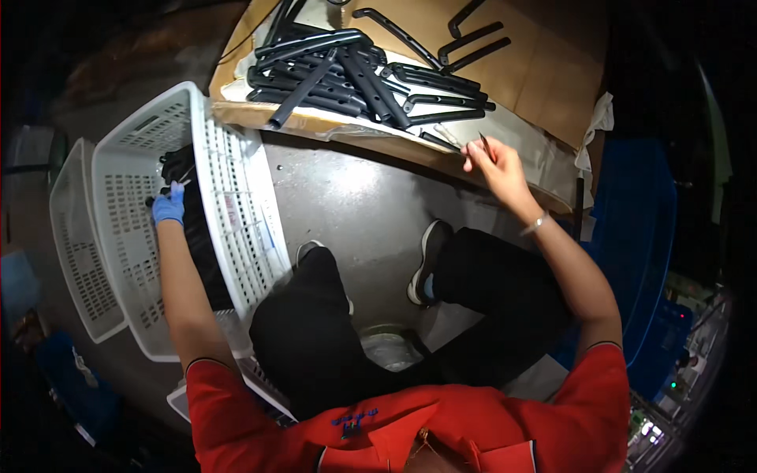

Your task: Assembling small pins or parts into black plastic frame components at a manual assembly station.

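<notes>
My left hand (169,206), in a blue glove, reaches into a white perforated plastic basket (203,158) on the left. Its fingers are closed around a black tubular part (151,202), whose dark end pokes out beside the glove. More black parts (201,244) lie in the basket under my forearm. My bare right hand (498,175) is raised at the front edge of the cardboard-covered table and pinches a thin, dark reddish pointed tool (486,147). Close to its fingertips lies a short black rod (439,141). A pile of bent black tubes with holes (331,79) covers the table's left part.
Several bent black tubes (477,43) lie apart at the back of the cardboard (552,71). Another white basket (75,236) stands on the far left. Blue bins (631,260) are at my right. My knees and shoes (430,260) are below the table edge.
</notes>
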`<move>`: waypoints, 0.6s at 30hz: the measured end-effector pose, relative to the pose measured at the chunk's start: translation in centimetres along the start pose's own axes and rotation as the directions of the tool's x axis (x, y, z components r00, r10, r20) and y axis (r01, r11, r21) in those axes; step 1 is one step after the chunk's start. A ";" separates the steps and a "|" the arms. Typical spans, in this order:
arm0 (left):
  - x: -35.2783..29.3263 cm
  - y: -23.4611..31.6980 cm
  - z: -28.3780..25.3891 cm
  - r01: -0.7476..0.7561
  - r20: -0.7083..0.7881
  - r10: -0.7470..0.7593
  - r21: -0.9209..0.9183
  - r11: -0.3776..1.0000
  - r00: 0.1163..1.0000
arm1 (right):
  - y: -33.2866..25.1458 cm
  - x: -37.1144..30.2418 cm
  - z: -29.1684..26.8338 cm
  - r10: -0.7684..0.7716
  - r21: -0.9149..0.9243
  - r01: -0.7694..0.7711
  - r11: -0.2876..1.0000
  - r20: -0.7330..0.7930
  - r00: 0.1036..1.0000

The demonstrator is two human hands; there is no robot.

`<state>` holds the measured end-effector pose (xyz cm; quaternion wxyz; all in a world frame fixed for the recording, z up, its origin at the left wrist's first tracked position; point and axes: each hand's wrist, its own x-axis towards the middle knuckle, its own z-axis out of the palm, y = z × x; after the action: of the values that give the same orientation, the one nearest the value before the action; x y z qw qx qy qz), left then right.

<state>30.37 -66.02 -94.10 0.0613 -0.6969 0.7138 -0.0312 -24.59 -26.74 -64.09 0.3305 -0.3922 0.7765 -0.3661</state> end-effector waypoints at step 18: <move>-16.1 -2.0 -21.7 0.503 0.543 -0.051 -0.806 -0.313 0.838 | 11.7 25.2 -4.7 -0.331 -0.910 0.074 0.408 -0.072 0.941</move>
<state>29.85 -50.89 -71.64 -0.4068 -0.6219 0.2503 0.6206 -44.64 -41.79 -77.10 -0.0722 -0.5510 0.8311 0.0197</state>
